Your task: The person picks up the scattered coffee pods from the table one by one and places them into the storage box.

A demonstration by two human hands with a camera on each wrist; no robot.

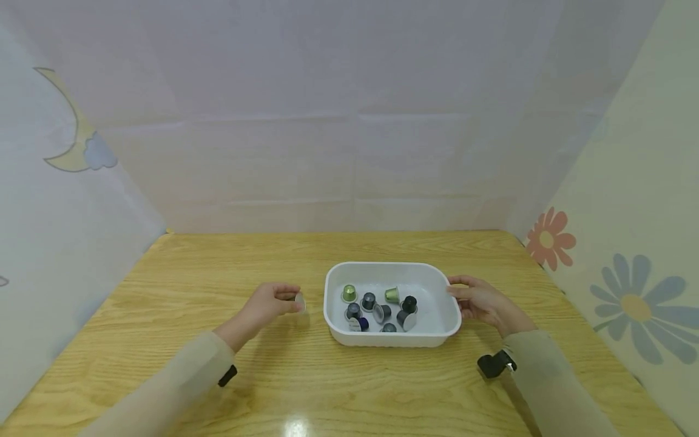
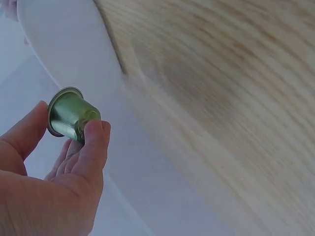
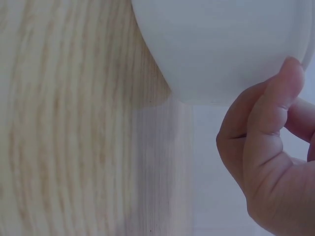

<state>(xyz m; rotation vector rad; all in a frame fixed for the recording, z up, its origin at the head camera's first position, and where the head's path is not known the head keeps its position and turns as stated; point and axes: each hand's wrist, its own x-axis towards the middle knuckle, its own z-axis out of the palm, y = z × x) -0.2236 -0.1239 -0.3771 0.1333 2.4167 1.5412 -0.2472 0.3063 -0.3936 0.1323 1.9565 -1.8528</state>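
Note:
My left hand (image 1: 266, 305) is to the left of a white plastic tray (image 1: 393, 341), above the wooden table. Between thumb and fingertips it pinches a green coffee capsule (image 2: 71, 114), whose rim faces the thumb. In the head view only the pale lid of that capsule (image 1: 300, 301) shows. My right hand (image 1: 483, 301) holds the tray's right end, fingertips at the rim. Inside the tray lie several more capsules: a green one (image 1: 349, 293) upright at the left, another green one (image 1: 392, 295) tipped over, a black one (image 1: 409, 304), a dark blue one (image 1: 363, 324) and grey ones (image 1: 368, 300).
The wooden table (image 1: 262, 382) carries the tray near its middle. A pale cloth backdrop (image 1: 349, 152) stands along the back, with printed side panels showing a moon (image 1: 71, 133) at left and flowers (image 1: 636, 308) at right. Dark straps (image 1: 494, 364) sit at both wrists.

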